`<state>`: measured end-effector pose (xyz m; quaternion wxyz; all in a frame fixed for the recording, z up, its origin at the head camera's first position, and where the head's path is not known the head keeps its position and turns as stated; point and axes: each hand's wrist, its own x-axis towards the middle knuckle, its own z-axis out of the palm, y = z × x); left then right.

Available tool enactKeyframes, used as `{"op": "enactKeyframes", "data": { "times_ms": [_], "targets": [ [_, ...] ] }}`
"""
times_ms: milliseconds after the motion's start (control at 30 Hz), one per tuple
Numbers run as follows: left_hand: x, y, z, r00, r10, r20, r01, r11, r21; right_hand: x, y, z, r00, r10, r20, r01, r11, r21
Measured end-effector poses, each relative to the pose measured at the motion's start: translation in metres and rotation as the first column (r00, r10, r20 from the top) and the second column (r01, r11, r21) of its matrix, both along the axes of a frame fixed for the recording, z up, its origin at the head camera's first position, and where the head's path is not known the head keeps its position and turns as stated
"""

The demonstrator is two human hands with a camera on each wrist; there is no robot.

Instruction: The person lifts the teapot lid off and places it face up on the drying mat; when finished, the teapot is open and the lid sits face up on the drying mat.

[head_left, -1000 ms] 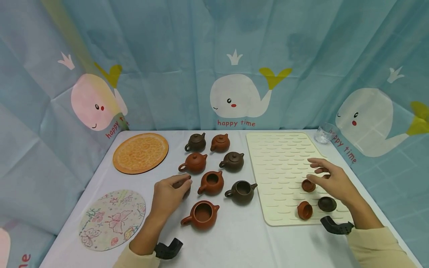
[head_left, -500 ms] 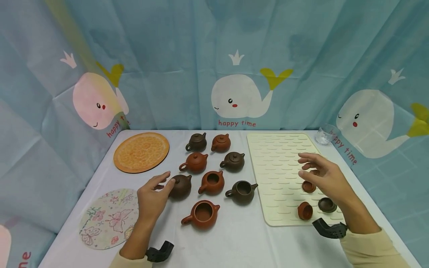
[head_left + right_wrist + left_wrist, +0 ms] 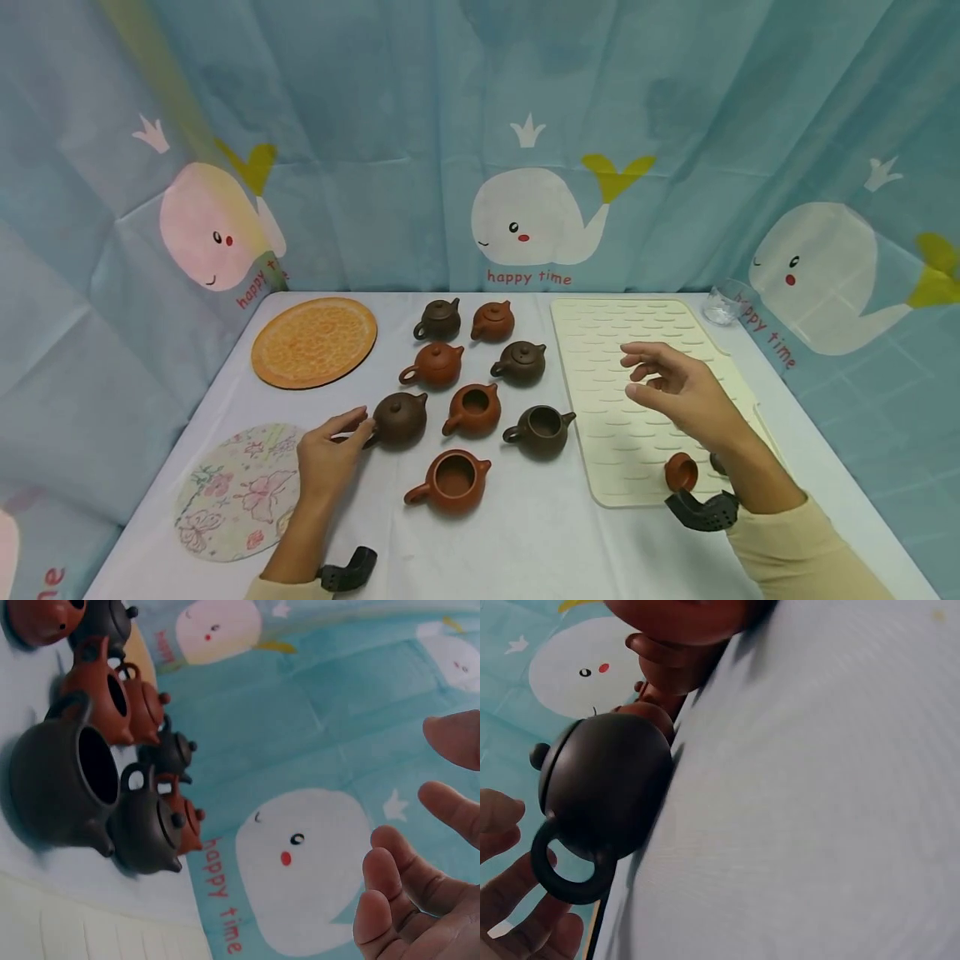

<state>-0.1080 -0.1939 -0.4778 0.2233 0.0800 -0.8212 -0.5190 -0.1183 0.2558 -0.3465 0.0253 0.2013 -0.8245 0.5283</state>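
A dark brown lidded teapot [image 3: 400, 419] stands upright at the left front of the teapot group. My left hand [image 3: 330, 458] is at its handle side, fingertips right at the handle. In the left wrist view, fingers [image 3: 526, 900] reach behind the teapot handle [image 3: 570, 894], with the thumb apart from them. My right hand [image 3: 686, 396] hovers, fingers loosely bent and holding nothing, over the ribbed cream mat [image 3: 622, 333]. Below it on the mat, a small reddish-brown lid [image 3: 681, 472] lies tipped on its side. A dark lid [image 3: 717, 463] is mostly hidden by my right wrist.
Two lidless red teapots [image 3: 476, 410] and a lidless dark teapot [image 3: 542, 431] stand near the middle. Several lidded teapots [image 3: 438, 365] are behind. At left lie an orange round mat [image 3: 315, 342] and a floral round mat [image 3: 240, 492]. A clear glass [image 3: 724, 304] stands back right.
My left hand has drawn back from the top of the dark teapot, leftward to its handle, uncovering its lid. My right hand has moved left over the mat.
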Motion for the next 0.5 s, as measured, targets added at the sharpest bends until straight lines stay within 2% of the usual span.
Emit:
{"op": "enactKeyframes", "data": {
  "times_ms": [100, 233, 500],
  "targets": [
    [0.001, -0.001, -0.004, 0.999, -0.006, 0.037, 0.005, 1.000, 0.024, -0.003, -0.008, 0.000, 0.999, 0.041, 0.012, -0.041, 0.998, -0.047],
    [0.001, 0.000, -0.007, 0.996, -0.008, 0.083, 0.007, 1.000, 0.014, -0.008, -0.018, 0.000, 0.995, 0.096, 0.010, -0.095, 0.991, -0.089],
    [0.001, -0.003, -0.010, 0.993, -0.006, 0.115, 0.008, 1.000, -0.013, -0.021, -0.054, 0.001, 0.987, 0.160, 0.030, -0.154, 0.975, -0.163]
  ]
}}
